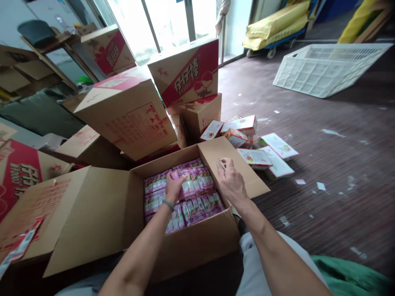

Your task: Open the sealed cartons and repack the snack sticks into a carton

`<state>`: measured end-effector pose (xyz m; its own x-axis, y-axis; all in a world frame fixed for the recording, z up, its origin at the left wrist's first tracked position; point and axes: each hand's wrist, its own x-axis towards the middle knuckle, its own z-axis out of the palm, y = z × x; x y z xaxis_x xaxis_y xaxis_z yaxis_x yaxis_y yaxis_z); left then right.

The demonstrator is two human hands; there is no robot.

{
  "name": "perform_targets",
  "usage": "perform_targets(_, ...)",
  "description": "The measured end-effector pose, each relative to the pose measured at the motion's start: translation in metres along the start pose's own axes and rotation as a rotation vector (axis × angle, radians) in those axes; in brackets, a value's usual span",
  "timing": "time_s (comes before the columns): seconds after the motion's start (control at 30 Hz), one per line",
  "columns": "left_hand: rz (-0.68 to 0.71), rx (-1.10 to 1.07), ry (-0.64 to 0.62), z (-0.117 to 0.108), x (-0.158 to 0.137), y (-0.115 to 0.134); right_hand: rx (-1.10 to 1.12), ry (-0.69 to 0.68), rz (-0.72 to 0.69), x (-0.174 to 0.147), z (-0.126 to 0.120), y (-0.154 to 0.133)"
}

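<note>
Purple packets handled in open carton (197,246).
Left hand (173,186) is clamped on a purple packet (175,175); right hand (230,181), at 3 o'clock, is pinched on a small item, unidentifiable.

Dark floor (333,135) crowded with cartons and loose packs.

We see an open cardboard box (197,242) resting on the floor close to us, its flaps spread wide. Behind it stand stacked red-and-brown cartons (185,74), some tilted against each other. Just beside the open box's right flap lies a heap of small red-and-white packs (240,129) and flat printed sheets (277,146). Farther off, well apart from the boxes, we see a white plastic crate (327,68) lying on the floor. Small white paper scraps (321,186) dot the bare boards around it all.
</note>
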<state>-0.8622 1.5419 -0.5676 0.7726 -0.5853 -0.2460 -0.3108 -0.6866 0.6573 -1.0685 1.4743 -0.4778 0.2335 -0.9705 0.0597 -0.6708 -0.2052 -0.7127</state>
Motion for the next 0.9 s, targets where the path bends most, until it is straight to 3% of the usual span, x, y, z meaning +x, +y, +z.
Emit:
perform_targets(0.13, 0.287, -0.367, -0.079, -0.079, -0.07, -0.051, 0.108, -0.048, -0.102, -0.015, -0.002, 0.003)
perform_targets(0.23, 0.295, -0.371, -0.198, -0.107, -0.121, -0.104, 0.064, -0.195, -0.296, -0.04, -0.001, -0.004)
perform_targets(0.37, 0.268, -0.429, -0.116, -0.106, -0.158, -0.148, -0.153, -0.402, -0.598, -0.086, 0.004, -0.026)
perform_targets(0.57, 0.42, -0.395, -0.085, -0.123, -0.17, -0.166, -0.572, -0.615, -0.942, -0.14, 0.02, -0.082)
perform_targets(0.73, 0.519, -0.523, -0.095, -0.121, -0.177, -0.187, -0.705, -0.754, -1.098, -0.172, 0.047, -0.13)
perform_targets(0.9, 0.539, -0.529, -0.088, -0.116, -0.172, -0.196, -0.835, -0.826, -1.123, -0.191, 0.071, -0.154)
